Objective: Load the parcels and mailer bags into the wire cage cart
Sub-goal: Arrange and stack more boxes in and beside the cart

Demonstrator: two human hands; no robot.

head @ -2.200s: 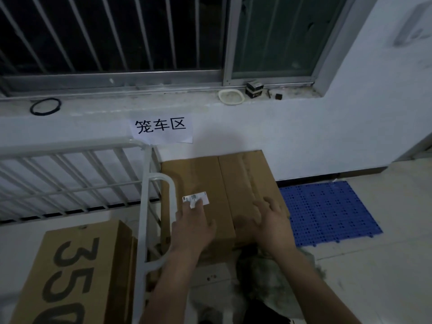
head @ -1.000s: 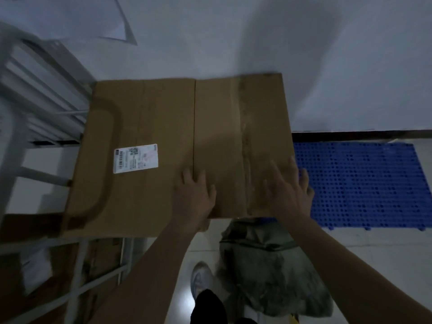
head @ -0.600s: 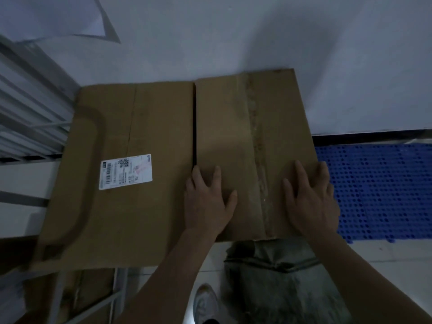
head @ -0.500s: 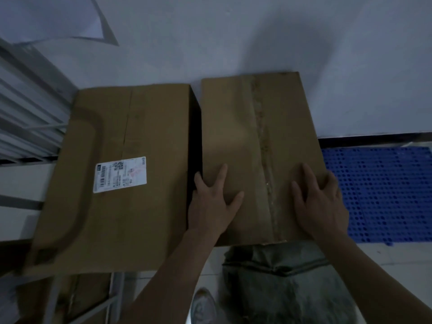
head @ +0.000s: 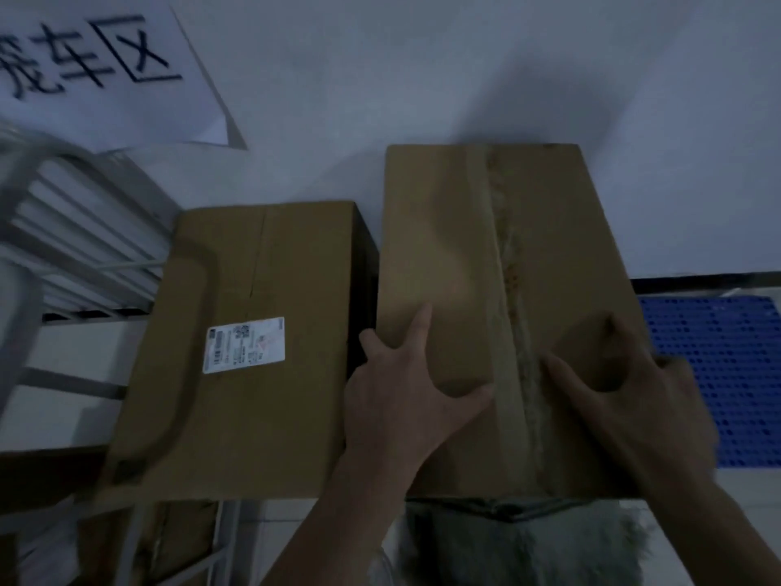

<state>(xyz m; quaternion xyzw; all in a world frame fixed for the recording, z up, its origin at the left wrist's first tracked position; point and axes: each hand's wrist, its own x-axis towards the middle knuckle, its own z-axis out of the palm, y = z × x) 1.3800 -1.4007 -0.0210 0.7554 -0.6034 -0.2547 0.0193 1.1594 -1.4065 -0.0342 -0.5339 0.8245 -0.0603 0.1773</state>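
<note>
Since half a second ago the taped cardboard box (head: pixel 456 255) has pulled away from the labelled cardboard box (head: pixel 262 416), and the dark gap between them is now wider. The taped box sits nearer the camera than its neighbour.

The left hand (head: pixel 401 403) grips the taped box's left edge: forefinger and thumb spread on the top face, outer fingers hooked over the edge into the gap. The right hand (head: pixel 634 408) is blurred. Its thumb lies on the top beside the tape seam and its fingers curl round the right edge, so both hands hold this one box.

Just outside the left fingers stands the labelled box, its shipping label (head: pixel 244 344) facing up. Beyond that box are the white bars of the wire cage cart (head: pixel 91 243), with more cardboard (head: pixel 181 539) showing through them lower down. Ahead of the fingertips, the box's far edge sits close to the pale wall (head: pixel 465 69), which carries a paper sign (head: pixel 97 74) off to the left.

Outside the right fingers lies a blue perforated mat (head: pixel 727 374) on the floor, and that side is open. Below the wrists a grey-green fabric mass (head: pixel 528 543) lies under the box's near edge; I cannot tell what it is.
</note>
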